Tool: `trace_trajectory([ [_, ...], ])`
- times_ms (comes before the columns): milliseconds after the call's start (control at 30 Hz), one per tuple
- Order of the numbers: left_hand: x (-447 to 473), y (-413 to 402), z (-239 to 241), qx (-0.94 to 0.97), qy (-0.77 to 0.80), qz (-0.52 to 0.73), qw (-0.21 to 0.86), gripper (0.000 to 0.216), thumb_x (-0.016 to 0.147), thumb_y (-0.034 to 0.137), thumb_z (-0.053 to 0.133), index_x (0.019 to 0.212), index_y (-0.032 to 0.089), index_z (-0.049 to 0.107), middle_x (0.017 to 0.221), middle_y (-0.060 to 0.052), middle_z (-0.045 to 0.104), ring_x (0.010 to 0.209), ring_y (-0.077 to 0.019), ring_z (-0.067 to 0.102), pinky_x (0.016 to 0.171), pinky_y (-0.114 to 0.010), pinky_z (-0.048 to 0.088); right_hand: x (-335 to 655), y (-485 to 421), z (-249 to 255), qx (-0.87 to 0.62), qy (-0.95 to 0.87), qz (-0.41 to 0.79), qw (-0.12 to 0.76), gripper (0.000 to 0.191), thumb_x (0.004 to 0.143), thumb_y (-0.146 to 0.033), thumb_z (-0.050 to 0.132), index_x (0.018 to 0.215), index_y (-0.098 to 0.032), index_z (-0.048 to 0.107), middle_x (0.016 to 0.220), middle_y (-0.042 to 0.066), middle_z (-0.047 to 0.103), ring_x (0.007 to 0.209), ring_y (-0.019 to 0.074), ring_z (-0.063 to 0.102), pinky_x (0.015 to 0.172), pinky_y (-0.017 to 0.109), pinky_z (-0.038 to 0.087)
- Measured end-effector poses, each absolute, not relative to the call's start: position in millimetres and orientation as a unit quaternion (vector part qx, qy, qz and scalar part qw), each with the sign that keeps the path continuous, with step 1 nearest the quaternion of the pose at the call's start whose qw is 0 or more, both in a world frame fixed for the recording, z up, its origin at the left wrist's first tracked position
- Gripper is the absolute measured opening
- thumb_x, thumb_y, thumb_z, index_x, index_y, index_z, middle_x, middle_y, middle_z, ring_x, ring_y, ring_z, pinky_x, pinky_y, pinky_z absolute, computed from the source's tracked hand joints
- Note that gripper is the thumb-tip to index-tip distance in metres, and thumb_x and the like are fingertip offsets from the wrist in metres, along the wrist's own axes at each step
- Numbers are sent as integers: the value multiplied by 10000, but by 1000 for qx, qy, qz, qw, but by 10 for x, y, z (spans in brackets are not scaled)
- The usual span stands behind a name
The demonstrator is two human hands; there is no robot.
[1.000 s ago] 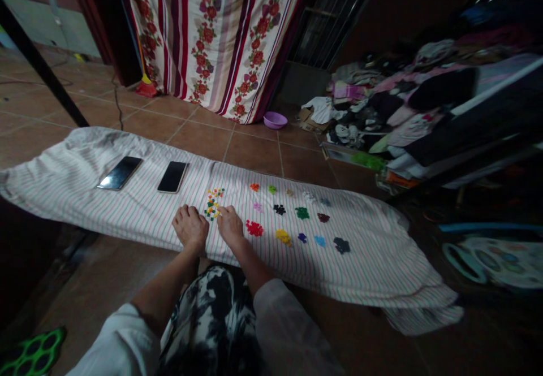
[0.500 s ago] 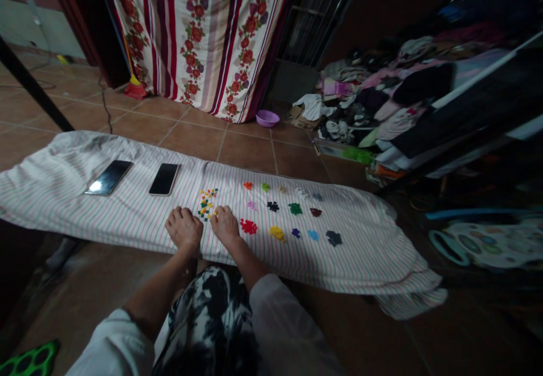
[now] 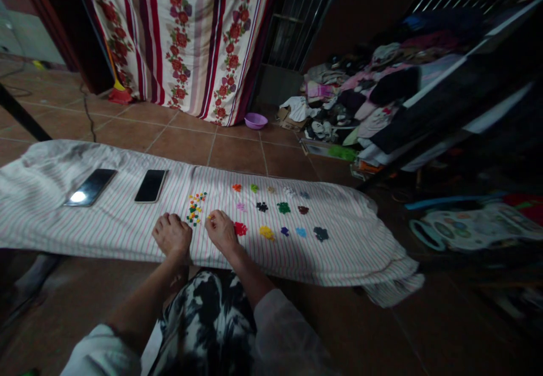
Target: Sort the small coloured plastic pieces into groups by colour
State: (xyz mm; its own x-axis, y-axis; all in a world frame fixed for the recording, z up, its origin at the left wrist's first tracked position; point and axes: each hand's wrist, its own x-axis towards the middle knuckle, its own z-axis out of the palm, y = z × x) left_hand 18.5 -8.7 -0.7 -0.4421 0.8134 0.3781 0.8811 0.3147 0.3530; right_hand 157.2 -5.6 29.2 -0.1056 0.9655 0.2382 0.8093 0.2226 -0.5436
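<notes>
My right hand [image 3: 222, 231] is pinched shut at the fingertips, where a tiny yellow piece [image 3: 211, 216] shows. It hovers at or just over the cloth, between a mixed cluster of small pieces [image 3: 195, 208] in yellow, green and orange and a red pile [image 3: 240, 229]. Left of the mixed cluster, my left hand [image 3: 172, 236] rests palm down on the striped cloth [image 3: 119, 234], fingers slightly bent and apart, nothing visible in it. Sorted single-colour piles lie to the right, among them yellow [image 3: 267, 232], dark green [image 3: 284, 208] and black [image 3: 262, 207].
Two phones lie on the cloth at left, a larger one [image 3: 91, 187] and a smaller one [image 3: 151, 186]. Beyond the table are a purple basin [image 3: 255, 120], a floral curtain [image 3: 199, 42] and a heap of clothes [image 3: 356, 93].
My right hand has drawn away from the mixed cluster toward the right, a yellow piece at its fingertips. My left hand stays on the cloth. The whole view has shifted slightly.
</notes>
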Motion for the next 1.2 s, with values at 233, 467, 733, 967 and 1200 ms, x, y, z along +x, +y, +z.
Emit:
trace_trajectory([
  [233, 194, -94, 3, -521, -808, -269, 55, 238, 822, 249, 417, 982, 156, 568, 1132, -151, 550, 1107, -305, 458, 908, -450, 321, 2077, -275, 293, -613, -682, 105, 384, 128, 874, -257, 463, 913, -214, 577, 879, 30, 632, 859, 168, 585, 799, 274, 446],
  [467, 192, -98, -10, -524, -806, -269, 62, 256, 808, 249, 434, 1004, 148, 564, 1127, -154, 549, 1096, -298, 456, 903, -451, 327, 2655, -332, 120, -651, -627, 7, 427, 161, 844, -229, 436, 887, -192, 586, 913, 78, 635, 914, 212, 554, 858, 358, 438],
  [733, 190, -89, -28, -523, -809, -259, 72, 258, 812, 250, 419, 996, 146, 567, 1120, -150, 558, 1087, -294, 457, 893, -448, 334, 3064, -380, -135, -697, -602, -8, 388, 211, 846, -241, 416, 917, -166, 600, 924, 92, 644, 930, 222, 556, 845, 369, 428],
  [967, 185, -82, -28, -524, -809, -260, 60, 264, 781, 238, 450, 993, 140, 573, 1104, -153, 553, 1082, -298, 455, 892, -455, 328, 3120, -386, -263, -711, -600, -8, 366, 254, 829, -198, 393, 929, -144, 620, 958, 115, 648, 967, 227, 556, 875, 372, 421],
  [1200, 176, -75, -64, -522, -807, -266, 68, 250, 804, 256, 442, 984, 145, 576, 1112, -145, 561, 1095, -301, 460, 892, -446, 324, 3118, -393, -283, -706, -600, -9, 376, 320, 862, -196, 347, 961, -130, 644, 1012, 128, 658, 988, 228, 564, 899, 385, 421],
])
